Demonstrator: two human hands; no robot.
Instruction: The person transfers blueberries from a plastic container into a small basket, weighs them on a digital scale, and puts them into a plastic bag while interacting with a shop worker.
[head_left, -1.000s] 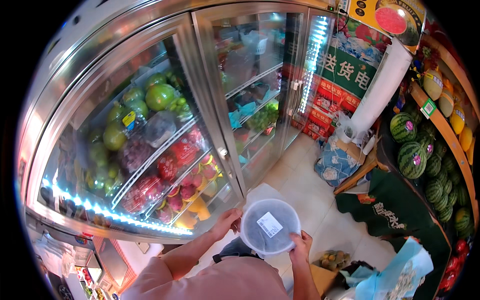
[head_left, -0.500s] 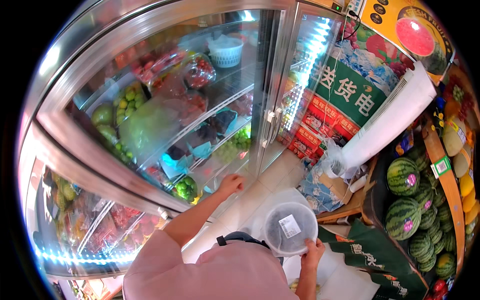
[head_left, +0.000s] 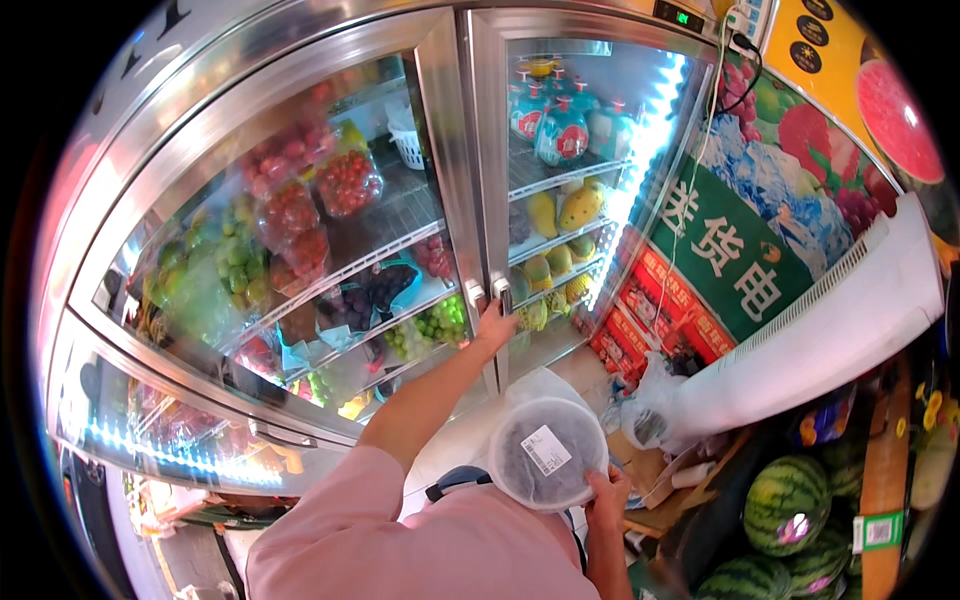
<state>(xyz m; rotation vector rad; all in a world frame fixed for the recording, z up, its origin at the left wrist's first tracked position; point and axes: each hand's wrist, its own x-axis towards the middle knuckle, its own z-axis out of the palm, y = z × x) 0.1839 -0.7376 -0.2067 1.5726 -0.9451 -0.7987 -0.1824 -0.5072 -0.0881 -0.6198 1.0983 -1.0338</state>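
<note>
My left hand point(head_left: 497, 324) reaches forward to the paired handles where two glass fridge doors meet. Its fingers are curled at the door handle point(head_left: 503, 291); the hand covers part of it, and I cannot tell whether both handles are touched. Low in front of my body, my right hand point(head_left: 607, 494) pinches the rim of a round, lidded plastic tub point(head_left: 505, 462). A white label point(head_left: 545, 450) is stuck on its lid, and the contents look dark. Both fridge doors, the left door point(head_left: 452, 150) and the right door point(head_left: 490, 130), look shut.
Behind the glass are mangoes point(head_left: 582, 207), wrapped blue-green coconuts point(head_left: 562, 135), green grapes point(head_left: 440, 320) and boxed red fruit point(head_left: 350, 183). A long white appliance point(head_left: 810, 330) leans at the right, above watermelons point(head_left: 787, 505). A plastic bag point(head_left: 650, 400) sits near it.
My left hand has gone from hanging free in front of the fridge to the door handles. My right hand still holds the tub. The view has shifted, bringing the right door's shelves into sight.
</note>
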